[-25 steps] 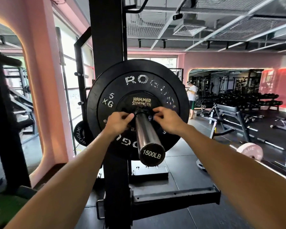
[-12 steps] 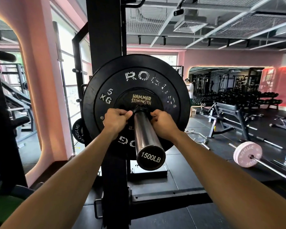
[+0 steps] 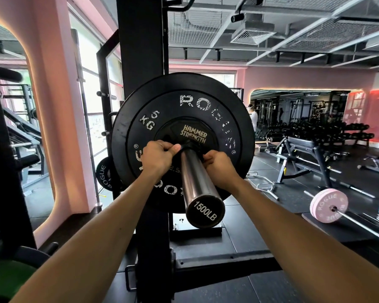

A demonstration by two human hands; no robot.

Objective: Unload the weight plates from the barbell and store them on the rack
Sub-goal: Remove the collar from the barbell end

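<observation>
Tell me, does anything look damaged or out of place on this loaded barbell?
Only wear: the white ROGUE lettering on the big black plate is chipped and patchy. The small Hammer Strength plate sits flat against it on the sleeve. Nothing looks askew.

glossy metal barbell sleeve (image 3: 196, 176), matt rubber plate (image 3: 223, 106)

The bare chrome barbell sleeve (image 3: 195, 178) runs free from the small black Hammer Strength plate (image 3: 192, 133) out to its black 1500LB end cap (image 3: 205, 212), with open air on all sides. Behind that plate the large black Rogue bumper plate (image 3: 228, 119) blocks any reach further in, and the black steel rack upright (image 3: 141, 47) stands just behind it. To the right the dark rubber floor (image 3: 293, 200) lies open as far as the pink-plated barbell (image 3: 328, 205).
</observation>
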